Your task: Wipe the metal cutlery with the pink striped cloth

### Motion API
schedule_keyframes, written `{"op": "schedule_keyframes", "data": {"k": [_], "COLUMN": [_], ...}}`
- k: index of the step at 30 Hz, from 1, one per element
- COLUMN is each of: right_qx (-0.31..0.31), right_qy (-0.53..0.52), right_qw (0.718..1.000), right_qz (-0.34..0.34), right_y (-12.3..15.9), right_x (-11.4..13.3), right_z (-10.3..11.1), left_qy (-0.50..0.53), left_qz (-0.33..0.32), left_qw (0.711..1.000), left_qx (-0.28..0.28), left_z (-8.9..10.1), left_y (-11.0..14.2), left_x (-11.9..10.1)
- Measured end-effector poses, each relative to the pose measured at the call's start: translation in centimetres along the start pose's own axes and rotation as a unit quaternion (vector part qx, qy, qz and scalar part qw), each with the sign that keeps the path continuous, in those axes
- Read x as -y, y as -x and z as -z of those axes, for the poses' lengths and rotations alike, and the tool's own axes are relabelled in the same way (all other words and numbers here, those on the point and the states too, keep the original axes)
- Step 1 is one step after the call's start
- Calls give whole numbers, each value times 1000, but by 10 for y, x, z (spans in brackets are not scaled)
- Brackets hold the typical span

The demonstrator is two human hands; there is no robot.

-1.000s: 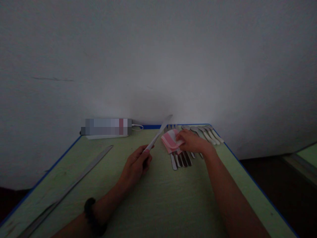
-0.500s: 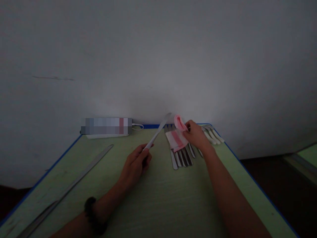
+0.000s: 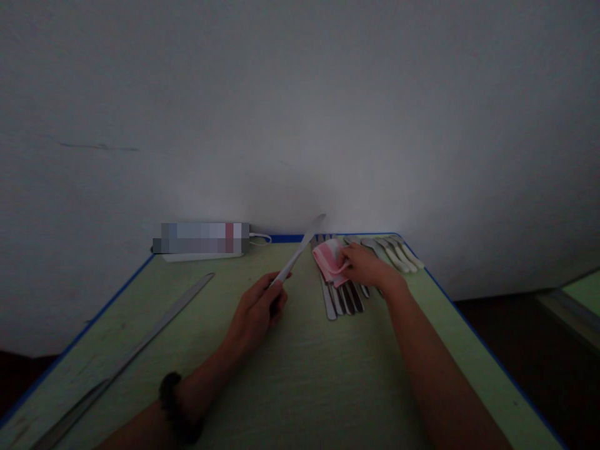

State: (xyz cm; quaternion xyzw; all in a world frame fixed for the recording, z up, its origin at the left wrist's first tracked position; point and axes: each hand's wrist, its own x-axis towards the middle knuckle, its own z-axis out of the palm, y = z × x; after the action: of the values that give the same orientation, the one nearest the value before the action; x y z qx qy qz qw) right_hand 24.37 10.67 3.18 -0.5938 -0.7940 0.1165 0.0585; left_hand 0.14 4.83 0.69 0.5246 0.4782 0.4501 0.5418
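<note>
My left hand [image 3: 255,312] is closed round the handle of a table knife [image 3: 300,248], whose blade points up and to the right, above the green table [image 3: 300,375]. My right hand [image 3: 363,265] pinches a pink and white striped cloth [image 3: 328,261] that lies over a row of cutlery [image 3: 342,300] near the far edge. The cloth hides the upper parts of those pieces.
More cutlery with pale handles [image 3: 398,253] lies at the far right corner. A white box [image 3: 201,240] with a cable sits against the wall. A long metal strip [image 3: 140,344] lies diagonally on the left. The table's blue edge runs close on both sides.
My right hand lifted one end of the cloth, then folded it back down onto the cutlery. My left hand and the knife have barely moved.
</note>
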Motion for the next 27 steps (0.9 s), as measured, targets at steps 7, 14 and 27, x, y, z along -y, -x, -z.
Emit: {"op": "schedule_keyframes", "data": {"k": [7,14,27], "right_qx": [55,-69,-96], "right_qy": [-72,-38,-20], "right_qw": [996,992,971], "right_qz": [6,-99,-217], "right_y": [8,-1,-10], "right_x": [6,11,15], "right_z": [15,7,-14], "left_qy": [-3,-3,-35], "left_qz": [0,1,-5], "left_qw": [1000,1000,999], "left_qx": [1,7,29], "left_z": [0,0,1], "left_y": [-1,0,1], "left_x": [1,0,1]}}
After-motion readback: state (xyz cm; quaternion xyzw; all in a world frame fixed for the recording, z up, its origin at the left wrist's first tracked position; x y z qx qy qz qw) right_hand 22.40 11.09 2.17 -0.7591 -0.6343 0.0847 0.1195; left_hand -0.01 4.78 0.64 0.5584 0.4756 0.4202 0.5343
